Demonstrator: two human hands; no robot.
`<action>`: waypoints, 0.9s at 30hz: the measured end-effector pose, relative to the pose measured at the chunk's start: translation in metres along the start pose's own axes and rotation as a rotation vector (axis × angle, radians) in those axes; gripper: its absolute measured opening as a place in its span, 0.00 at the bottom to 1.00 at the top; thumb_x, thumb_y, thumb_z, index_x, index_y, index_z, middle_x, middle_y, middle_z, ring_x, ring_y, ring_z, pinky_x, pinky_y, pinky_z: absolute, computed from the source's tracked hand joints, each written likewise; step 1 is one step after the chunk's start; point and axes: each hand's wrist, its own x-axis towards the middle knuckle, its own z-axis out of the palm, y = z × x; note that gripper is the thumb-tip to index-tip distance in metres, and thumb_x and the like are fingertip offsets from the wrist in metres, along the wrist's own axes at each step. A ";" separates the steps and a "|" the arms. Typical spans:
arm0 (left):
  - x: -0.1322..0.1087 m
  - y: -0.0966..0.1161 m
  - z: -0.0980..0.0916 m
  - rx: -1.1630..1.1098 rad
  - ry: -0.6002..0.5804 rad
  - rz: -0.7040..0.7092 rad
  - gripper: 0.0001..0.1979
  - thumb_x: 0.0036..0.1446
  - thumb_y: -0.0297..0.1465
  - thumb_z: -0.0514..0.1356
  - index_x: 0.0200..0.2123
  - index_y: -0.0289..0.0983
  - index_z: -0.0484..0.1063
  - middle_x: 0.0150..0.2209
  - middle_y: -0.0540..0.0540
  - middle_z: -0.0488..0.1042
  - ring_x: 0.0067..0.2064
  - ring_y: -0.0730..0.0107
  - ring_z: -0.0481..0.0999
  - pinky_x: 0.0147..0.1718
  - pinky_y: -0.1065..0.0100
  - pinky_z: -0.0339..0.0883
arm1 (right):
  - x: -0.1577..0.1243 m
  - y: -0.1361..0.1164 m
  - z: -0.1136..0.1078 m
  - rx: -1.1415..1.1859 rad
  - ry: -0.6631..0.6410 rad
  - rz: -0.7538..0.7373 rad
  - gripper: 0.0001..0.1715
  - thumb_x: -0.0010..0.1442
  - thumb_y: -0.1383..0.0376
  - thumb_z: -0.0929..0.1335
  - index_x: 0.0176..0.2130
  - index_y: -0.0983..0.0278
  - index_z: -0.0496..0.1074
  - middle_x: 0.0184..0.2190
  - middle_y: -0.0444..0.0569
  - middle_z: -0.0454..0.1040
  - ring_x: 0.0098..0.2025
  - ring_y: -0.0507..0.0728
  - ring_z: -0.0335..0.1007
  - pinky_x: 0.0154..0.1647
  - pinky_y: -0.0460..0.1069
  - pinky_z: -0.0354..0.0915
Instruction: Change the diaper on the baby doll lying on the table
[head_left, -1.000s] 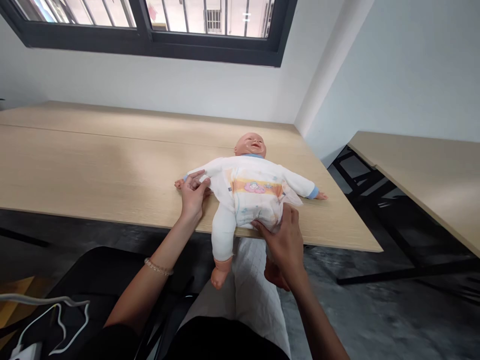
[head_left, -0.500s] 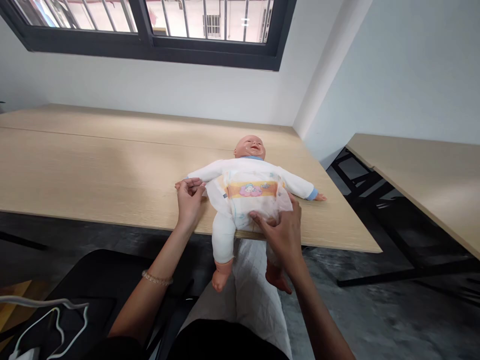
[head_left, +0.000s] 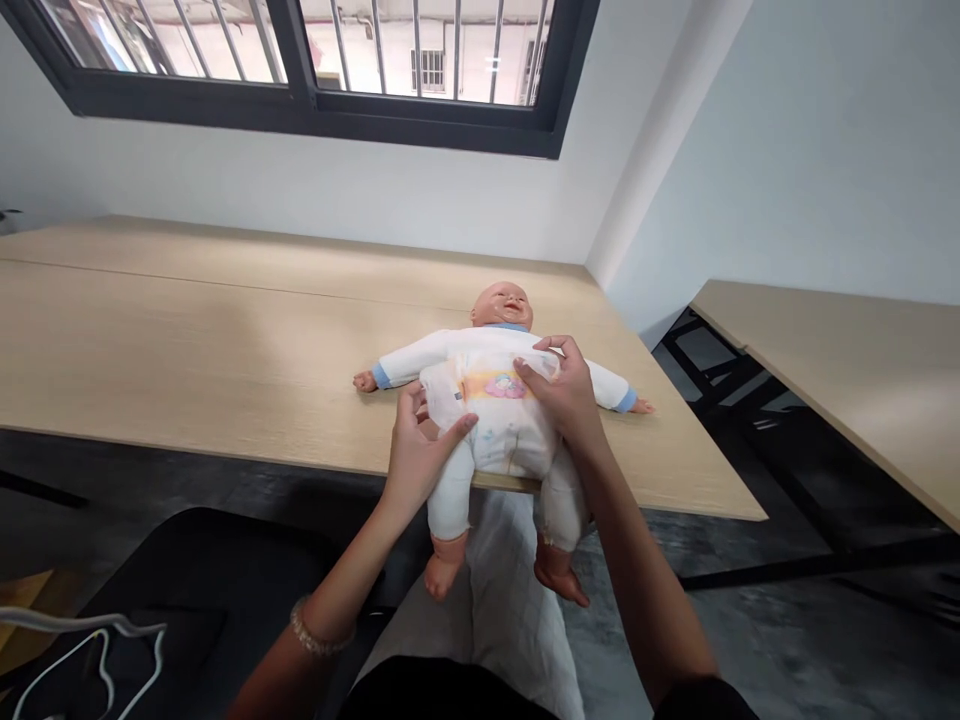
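A baby doll in a white suit with blue cuffs lies face up at the table's front edge, its legs hanging over. Around its hips is a white diaper with a yellow band and a pink cartoon print. My left hand is at the diaper's left side, thumb on the front and fingers curled at the side flap. My right hand pinches the diaper's upper right corner between thumb and fingers, over the doll's waist.
The light wooden table runs off to the left below a barred window. A second table stands at the right, across a gap. A black chair and white cables are at the lower left.
My left hand has moved right, from beside the doll's hand onto the diaper's side. My right hand has moved up from the diaper's lower right to its top edge. The view has shifted slightly.
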 end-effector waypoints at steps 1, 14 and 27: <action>0.002 0.000 0.001 0.045 0.019 0.030 0.31 0.47 0.39 0.73 0.52 0.40 0.65 0.54 0.40 0.72 0.57 0.54 0.72 0.55 0.57 0.65 | 0.004 0.005 0.000 -0.027 0.005 -0.004 0.24 0.50 0.51 0.71 0.39 0.61 0.63 0.38 0.48 0.70 0.40 0.59 0.69 0.43 0.53 0.66; -0.005 0.002 0.012 0.694 -0.322 0.495 0.49 0.51 0.44 0.71 0.70 0.48 0.49 0.70 0.34 0.46 0.72 0.41 0.49 0.65 0.41 0.53 | 0.009 0.013 -0.002 -0.503 0.047 -0.036 0.10 0.57 0.58 0.64 0.38 0.59 0.60 0.36 0.48 0.73 0.33 0.62 0.68 0.36 0.51 0.58; -0.006 0.029 0.000 1.031 -0.369 0.066 0.29 0.52 0.25 0.65 0.56 0.41 0.62 0.47 0.41 0.67 0.44 0.49 0.76 0.36 0.58 0.71 | 0.021 -0.010 0.017 -0.496 0.094 -0.168 0.11 0.59 0.61 0.61 0.44 0.58 0.58 0.39 0.51 0.73 0.37 0.64 0.70 0.38 0.55 0.61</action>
